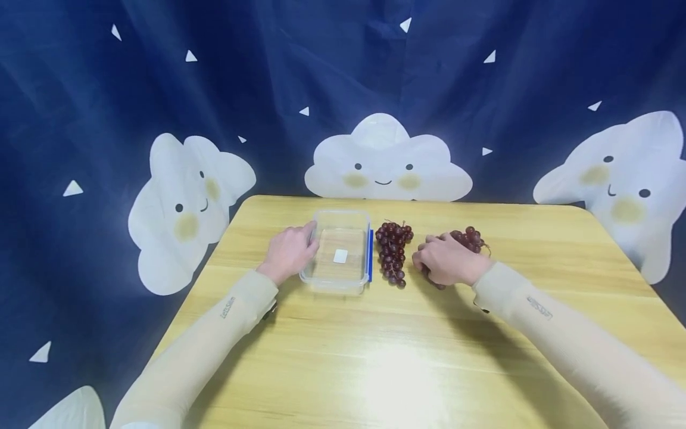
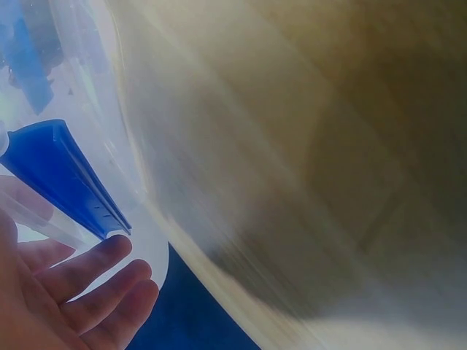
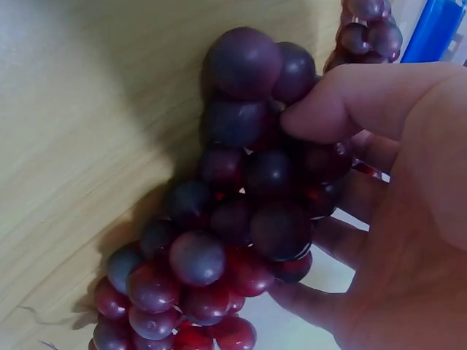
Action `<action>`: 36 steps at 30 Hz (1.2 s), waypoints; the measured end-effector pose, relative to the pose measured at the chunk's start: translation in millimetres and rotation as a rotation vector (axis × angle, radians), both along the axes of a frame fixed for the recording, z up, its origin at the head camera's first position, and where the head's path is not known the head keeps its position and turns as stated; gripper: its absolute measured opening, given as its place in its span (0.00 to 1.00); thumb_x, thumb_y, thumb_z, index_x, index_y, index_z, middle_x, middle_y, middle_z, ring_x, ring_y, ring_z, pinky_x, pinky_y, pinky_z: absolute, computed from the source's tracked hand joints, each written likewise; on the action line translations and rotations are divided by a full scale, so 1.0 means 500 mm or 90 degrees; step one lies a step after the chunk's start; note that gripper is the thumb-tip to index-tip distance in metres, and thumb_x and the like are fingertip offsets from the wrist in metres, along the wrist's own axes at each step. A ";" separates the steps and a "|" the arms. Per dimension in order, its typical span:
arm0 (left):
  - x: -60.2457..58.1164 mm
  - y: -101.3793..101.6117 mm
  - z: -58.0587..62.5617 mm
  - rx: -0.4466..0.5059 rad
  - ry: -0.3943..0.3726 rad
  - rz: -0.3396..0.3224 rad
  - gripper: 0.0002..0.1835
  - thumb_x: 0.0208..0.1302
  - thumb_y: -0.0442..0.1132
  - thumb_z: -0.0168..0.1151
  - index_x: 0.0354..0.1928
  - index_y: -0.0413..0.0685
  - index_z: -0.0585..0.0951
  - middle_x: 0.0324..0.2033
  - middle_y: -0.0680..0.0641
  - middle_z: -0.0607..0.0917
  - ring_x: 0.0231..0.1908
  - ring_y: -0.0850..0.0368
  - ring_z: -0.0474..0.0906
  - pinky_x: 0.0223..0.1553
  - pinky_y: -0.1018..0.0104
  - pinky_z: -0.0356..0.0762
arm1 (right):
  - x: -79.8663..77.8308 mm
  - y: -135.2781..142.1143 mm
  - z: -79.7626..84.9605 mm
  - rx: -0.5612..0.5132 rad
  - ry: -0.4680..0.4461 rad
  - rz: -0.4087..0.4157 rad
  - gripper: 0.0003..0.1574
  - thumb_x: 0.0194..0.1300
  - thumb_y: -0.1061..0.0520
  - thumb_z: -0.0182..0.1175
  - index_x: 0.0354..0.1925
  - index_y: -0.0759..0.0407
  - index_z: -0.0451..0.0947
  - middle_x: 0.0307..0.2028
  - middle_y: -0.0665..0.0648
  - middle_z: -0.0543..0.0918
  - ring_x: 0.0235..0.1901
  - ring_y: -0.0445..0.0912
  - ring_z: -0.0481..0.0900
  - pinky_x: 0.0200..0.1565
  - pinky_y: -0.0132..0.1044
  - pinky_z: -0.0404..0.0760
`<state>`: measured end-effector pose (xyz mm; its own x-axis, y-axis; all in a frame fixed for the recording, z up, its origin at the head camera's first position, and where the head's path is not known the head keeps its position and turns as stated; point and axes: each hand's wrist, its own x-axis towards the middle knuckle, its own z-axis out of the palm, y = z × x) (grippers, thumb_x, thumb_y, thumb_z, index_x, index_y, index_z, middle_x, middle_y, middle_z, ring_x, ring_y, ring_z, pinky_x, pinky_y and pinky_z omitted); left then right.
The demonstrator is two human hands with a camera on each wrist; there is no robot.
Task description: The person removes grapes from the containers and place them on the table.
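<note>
Grapes [image 3: 230,221] lie within the right hand's curled grip [image 3: 412,211].

A wooden table [image 1: 321,357] bears a container [image 1: 340,268] and two grape bunches [image 1: 393,250].

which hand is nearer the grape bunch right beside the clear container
Right. The right hand is just right of that grape bunch, gripping another bunch; the left hand is farther off, at the left side of the clear container.
</note>
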<state>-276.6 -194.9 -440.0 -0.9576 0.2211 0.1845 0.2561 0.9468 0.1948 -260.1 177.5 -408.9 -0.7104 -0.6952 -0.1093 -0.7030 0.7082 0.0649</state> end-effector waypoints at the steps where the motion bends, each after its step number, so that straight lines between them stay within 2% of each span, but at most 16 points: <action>1: -0.001 0.001 0.000 0.001 -0.001 -0.002 0.30 0.70 0.49 0.49 0.72 0.50 0.71 0.54 0.41 0.86 0.51 0.40 0.83 0.39 0.46 0.83 | 0.004 0.002 0.000 0.000 -0.003 0.000 0.18 0.49 0.67 0.62 0.30 0.42 0.82 0.29 0.41 0.80 0.38 0.46 0.73 0.48 0.55 0.75; 10: -0.006 0.008 -0.002 -0.009 0.008 0.001 0.29 0.69 0.48 0.51 0.71 0.51 0.72 0.54 0.41 0.86 0.51 0.41 0.83 0.37 0.46 0.83 | 0.028 0.016 -0.002 -0.005 -0.006 0.007 0.20 0.50 0.70 0.62 0.25 0.41 0.78 0.26 0.40 0.79 0.37 0.44 0.71 0.44 0.51 0.69; 15: -0.005 0.007 -0.003 -0.009 0.004 0.005 0.29 0.69 0.48 0.51 0.71 0.51 0.72 0.54 0.41 0.86 0.51 0.41 0.83 0.37 0.46 0.83 | 0.035 0.023 0.002 0.002 -0.007 0.021 0.23 0.46 0.72 0.62 0.24 0.41 0.76 0.23 0.39 0.74 0.35 0.44 0.69 0.44 0.51 0.69; 20: -0.006 0.007 0.001 -0.006 0.002 0.001 0.29 0.70 0.48 0.50 0.72 0.51 0.71 0.52 0.41 0.86 0.49 0.41 0.83 0.37 0.46 0.83 | 0.043 0.028 0.016 0.007 -0.029 0.021 0.25 0.43 0.75 0.61 0.24 0.43 0.76 0.24 0.39 0.75 0.36 0.44 0.69 0.45 0.52 0.70; 26: -0.008 0.005 0.001 -0.003 0.005 0.004 0.30 0.70 0.49 0.49 0.72 0.51 0.70 0.54 0.40 0.85 0.51 0.40 0.83 0.40 0.45 0.83 | 0.052 0.028 0.023 0.011 -0.035 0.026 0.24 0.43 0.76 0.60 0.23 0.45 0.76 0.27 0.39 0.77 0.38 0.44 0.71 0.49 0.55 0.72; 30: -0.005 0.002 -0.002 -0.005 0.001 0.009 0.30 0.70 0.49 0.50 0.72 0.52 0.70 0.55 0.41 0.85 0.51 0.40 0.82 0.40 0.44 0.83 | 0.054 0.027 0.020 0.008 -0.038 0.027 0.22 0.45 0.74 0.61 0.21 0.44 0.74 0.29 0.39 0.79 0.41 0.45 0.75 0.55 0.61 0.70; 33: -0.002 0.001 -0.001 -0.005 -0.002 0.010 0.29 0.70 0.49 0.50 0.72 0.52 0.71 0.55 0.41 0.85 0.51 0.40 0.82 0.39 0.44 0.83 | 0.053 0.029 0.021 -0.015 -0.043 0.030 0.18 0.52 0.68 0.64 0.23 0.43 0.77 0.33 0.40 0.82 0.43 0.45 0.78 0.59 0.66 0.69; 36: 0.000 0.001 0.002 -0.004 -0.002 0.009 0.29 0.70 0.49 0.49 0.72 0.52 0.71 0.56 0.41 0.85 0.51 0.40 0.82 0.39 0.44 0.83 | 0.047 0.033 0.026 -0.087 -0.034 0.047 0.14 0.55 0.65 0.65 0.29 0.43 0.82 0.37 0.43 0.86 0.45 0.46 0.82 0.58 0.66 0.71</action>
<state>-276.5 -194.4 -439.3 -0.9611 0.2090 0.1805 0.2425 0.9515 0.1894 -236.5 194.1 -395.9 -0.6531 -0.7558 -0.0466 -0.7529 0.6547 -0.0670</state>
